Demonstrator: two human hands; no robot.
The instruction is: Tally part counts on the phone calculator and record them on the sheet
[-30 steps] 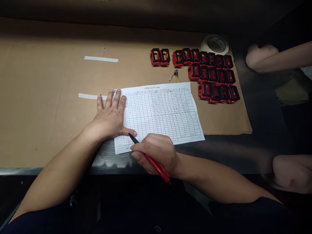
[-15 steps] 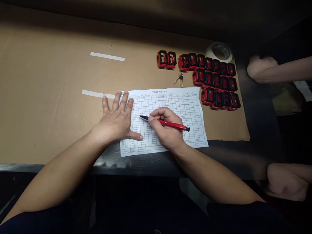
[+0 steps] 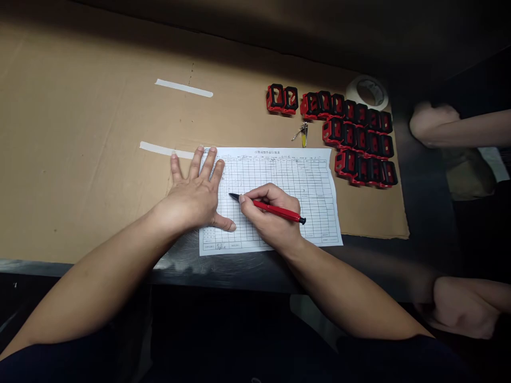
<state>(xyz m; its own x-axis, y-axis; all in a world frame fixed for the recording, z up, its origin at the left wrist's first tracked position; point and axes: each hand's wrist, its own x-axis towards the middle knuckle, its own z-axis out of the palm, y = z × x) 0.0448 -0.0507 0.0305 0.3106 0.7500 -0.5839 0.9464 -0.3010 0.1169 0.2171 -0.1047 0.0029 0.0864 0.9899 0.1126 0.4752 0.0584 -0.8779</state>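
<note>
A printed form (image 3: 311,213) with a ruled grid and some handwriting lies near the table's front edge. My left hand (image 3: 195,197) rests flat across its left side, fingers spread, partly on the cardboard. Between the thumb and fingers of my right hand (image 3: 275,213) is a red pen (image 3: 279,210) with black ends. Its black tip points left and is at the paper, beside my left hand; whether it touches I cannot tell. The right hand's side rests on the form and covers part of the grid.
Cardboard (image 3: 88,133) covers the metal table (image 3: 239,271). Several red-and-black plastic frames (image 3: 359,133) stand in rows at the right, near a tape roll (image 3: 367,93) and a nail clipper (image 3: 304,134). Two white strips (image 3: 183,88) lie left. Another person's hands (image 3: 435,119) are at far right.
The pen has tilted, its tip slightly lower on the form and its rear end lower and further left. My left hand stays flat; the whole view has shifted a little.
</note>
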